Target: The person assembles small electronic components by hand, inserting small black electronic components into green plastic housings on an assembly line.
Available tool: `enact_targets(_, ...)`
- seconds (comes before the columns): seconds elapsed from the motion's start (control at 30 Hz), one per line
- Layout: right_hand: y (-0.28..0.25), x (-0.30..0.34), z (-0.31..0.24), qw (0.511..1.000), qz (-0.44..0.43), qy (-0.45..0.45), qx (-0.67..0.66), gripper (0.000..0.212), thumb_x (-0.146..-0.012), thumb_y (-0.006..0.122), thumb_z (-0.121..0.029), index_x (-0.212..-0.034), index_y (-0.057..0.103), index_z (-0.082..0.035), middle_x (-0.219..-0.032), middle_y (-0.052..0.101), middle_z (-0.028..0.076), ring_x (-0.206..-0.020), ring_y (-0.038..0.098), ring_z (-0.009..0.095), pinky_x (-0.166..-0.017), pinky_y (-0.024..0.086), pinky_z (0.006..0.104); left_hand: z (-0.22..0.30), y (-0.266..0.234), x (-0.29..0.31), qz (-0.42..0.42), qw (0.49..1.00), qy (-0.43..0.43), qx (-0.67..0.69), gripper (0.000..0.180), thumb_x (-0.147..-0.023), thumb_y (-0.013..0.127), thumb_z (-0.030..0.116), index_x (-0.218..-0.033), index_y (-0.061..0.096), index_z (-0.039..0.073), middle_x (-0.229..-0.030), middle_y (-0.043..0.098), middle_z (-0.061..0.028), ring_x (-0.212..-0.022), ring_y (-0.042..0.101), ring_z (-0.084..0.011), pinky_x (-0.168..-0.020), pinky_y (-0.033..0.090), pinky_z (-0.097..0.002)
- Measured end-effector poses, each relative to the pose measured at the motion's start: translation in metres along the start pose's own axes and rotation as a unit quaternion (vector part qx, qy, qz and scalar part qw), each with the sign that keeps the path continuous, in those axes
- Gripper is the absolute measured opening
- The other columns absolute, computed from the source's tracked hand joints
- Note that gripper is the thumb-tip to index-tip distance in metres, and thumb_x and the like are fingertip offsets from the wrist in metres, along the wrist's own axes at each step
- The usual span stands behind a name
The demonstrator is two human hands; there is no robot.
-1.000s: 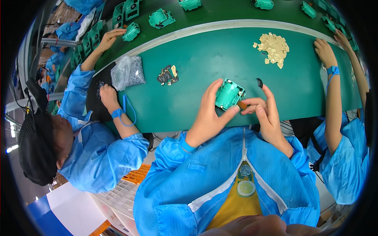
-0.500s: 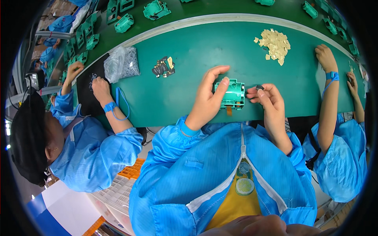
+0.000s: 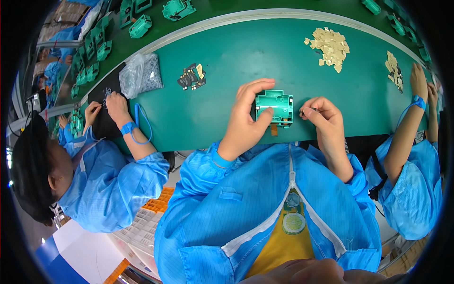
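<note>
My left hand [image 3: 250, 113] is closed around the left side of a green plastic housing [image 3: 278, 100], its thumb lying across the front. A short orange-brown ribbon tab [image 3: 274, 129] sticks out of the housing's near edge. Just right of the housing, and apart from it, my right hand [image 3: 327, 120] pinches a small dark piece [image 3: 314, 109]. Fingertips cover most of that piece. Beyond my left hand lies a small heap of black flat pieces [image 3: 188, 77] with a cream one among them.
Farther off on the green table [image 3: 236, 52] is a pile of cream pieces [image 3: 330, 47]. A clear bag of small parts [image 3: 144, 73] stands left, beside a co-worker's hand [image 3: 117, 106] over a black mat. Another co-worker's hand [image 3: 418, 80] is at right. Green housings [image 3: 178, 8] line the far belt.
My right fingers have closed further over the dark piece. The left co-worker's far hand came down to the mat. The right co-worker's hand moved right, baring a small pile.
</note>
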State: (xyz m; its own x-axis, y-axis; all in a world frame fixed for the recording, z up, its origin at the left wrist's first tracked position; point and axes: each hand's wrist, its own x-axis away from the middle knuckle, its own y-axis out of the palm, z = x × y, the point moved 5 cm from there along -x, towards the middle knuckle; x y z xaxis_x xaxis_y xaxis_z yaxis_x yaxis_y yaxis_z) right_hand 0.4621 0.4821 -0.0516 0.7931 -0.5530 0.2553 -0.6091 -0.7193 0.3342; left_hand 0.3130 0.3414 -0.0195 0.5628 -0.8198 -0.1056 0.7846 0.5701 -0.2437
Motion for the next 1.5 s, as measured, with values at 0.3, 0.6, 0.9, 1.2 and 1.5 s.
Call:
enact_targets(0.3,0.007,0.024,-0.011,0.991,0.039,-0.021,0.124,0.012,-0.095,0.064,-0.004,-0.101,0.054,-0.001,-0.089,0.066,0.005,-0.075,0.058,0.007,-0.068,0.045,0.021,-0.006,-0.03,0.012,0.021,1.0,-0.009,0.017,0.055,-0.083,0.051,-0.01,-0.137,0.049,-0.001,-0.147,0.05,-0.019,-0.142,0.043,-0.0299,-0.121,0.027,-0.0428)
enact_targets(0.6,0.017,0.017,-0.015,0.994,-0.021,-0.014,0.11,0.041,-0.104,0.058,-0.02,-0.133,0.036,-0.001,-0.113,0.069,0.015,-0.105,0.065,0.018,-0.086,0.05,0.0306,0.011,-0.035,0.02,-0.038,0.997,-0.039,-0.058,0.048,-0.087,0.05,-0.007,-0.135,0.054,-0.003,-0.136,0.061,-0.0201,-0.129,0.058,-0.0269,-0.11,0.043,-0.0386)
enact_targets(0.9,-0.005,0.005,-0.025,0.975,0.114,-0.136,0.132,0.035,-0.106,0.051,-0.016,-0.136,0.041,0.0,-0.122,0.063,0.017,-0.108,0.062,0.021,-0.094,0.049,0.0333,0.013,-0.031,0.008,-0.006,0.987,0.021,-0.162,0.05,-0.083,0.071,0.003,-0.131,0.058,0.002,-0.135,0.06,-0.0177,-0.122,0.06,-0.0285,-0.102,0.048,-0.0386)
enact_targets(1.2,0.006,0.009,-0.012,0.997,0.058,-0.024,0.046,0.036,-0.107,0.048,-0.017,-0.137,0.039,0.001,-0.124,0.065,0.022,-0.11,0.066,0.024,-0.089,0.052,0.0303,0.017,0.012,-0.002,-0.093,0.967,0.092,-0.217,0.087,-0.074,0.087,0.019,-0.148,0.043,0.002,-0.154,0.04,-0.0201,-0.136,0.043,-0.04,-0.112,0.039,-0.0476)
enact_targets(1.5,-0.003,0.006,-0.005,0.998,0.039,-0.026,0.038,0.012,-0.099,0.062,-0.008,-0.107,0.06,0.0,-0.112,0.067,0.01,-0.097,0.063,0.011,-0.085,0.05,0.025,0.038,0.003,0.013,-0.091,0.938,-0.034,-0.334,0.095,-0.066,0.093,0.027,-0.144,0.045,0.002,-0.14,0.044,-0.0195,-0.126,0.046,-0.0447,-0.106,0.042,-0.05)
